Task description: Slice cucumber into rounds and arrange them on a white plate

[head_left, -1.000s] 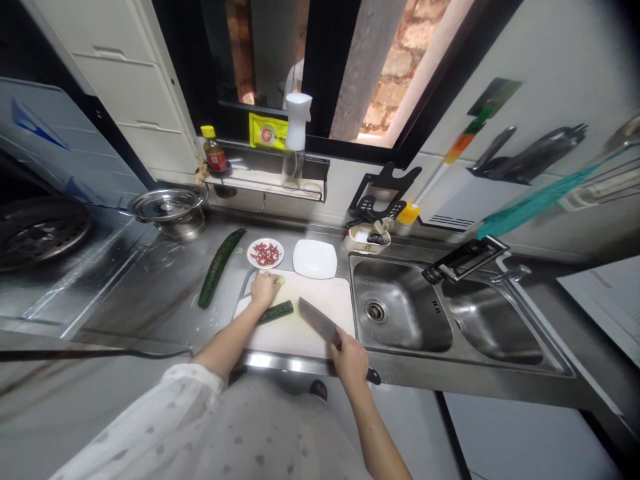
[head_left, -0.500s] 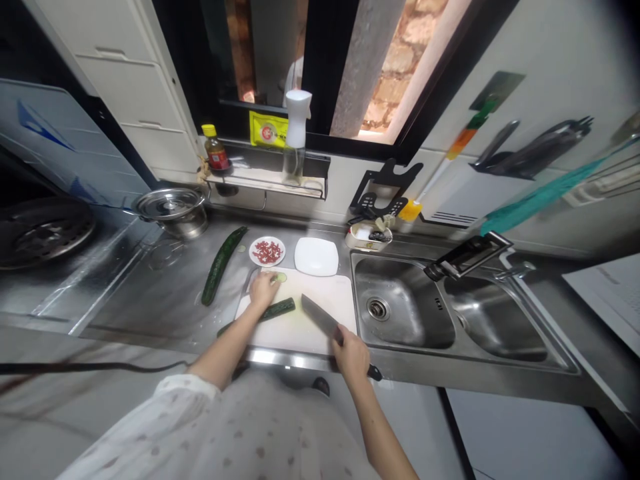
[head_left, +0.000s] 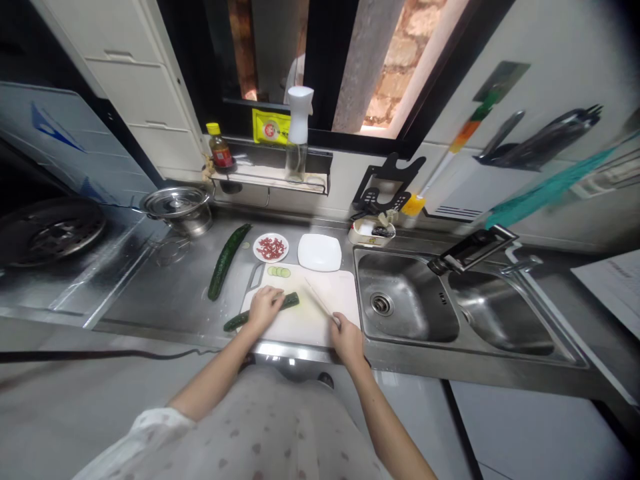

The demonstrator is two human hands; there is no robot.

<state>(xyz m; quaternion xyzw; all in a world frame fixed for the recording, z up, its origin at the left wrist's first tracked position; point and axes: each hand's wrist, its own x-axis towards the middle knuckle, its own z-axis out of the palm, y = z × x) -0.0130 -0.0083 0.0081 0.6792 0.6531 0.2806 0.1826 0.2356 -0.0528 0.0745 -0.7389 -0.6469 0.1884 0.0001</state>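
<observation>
A cut cucumber (head_left: 291,301) lies on the white cutting board (head_left: 320,327), its tail reaching past the left edge. My left hand (head_left: 265,307) is over its middle, fingers curled together on it. My right hand (head_left: 347,339) grips the handle of a kitchen knife (head_left: 320,300), seen nearly edge-on, the blade pointing up and left, apart from the cucumber's cut end. Several cucumber slices (head_left: 279,271) overlap in a row near the board's far left corner.
Left of the board lies a whole cucumber (head_left: 229,262). Behind it stand a plate of chopped red pieces (head_left: 271,248) and a white square plate (head_left: 320,253). To the right is a double sink (head_left: 410,307); a lidded steel pot (head_left: 177,208) stands back left.
My left hand has moved from the slices at the far side of the board back onto the cucumber, leaving the slices in a row. The knife blade has turned more edge-on.
</observation>
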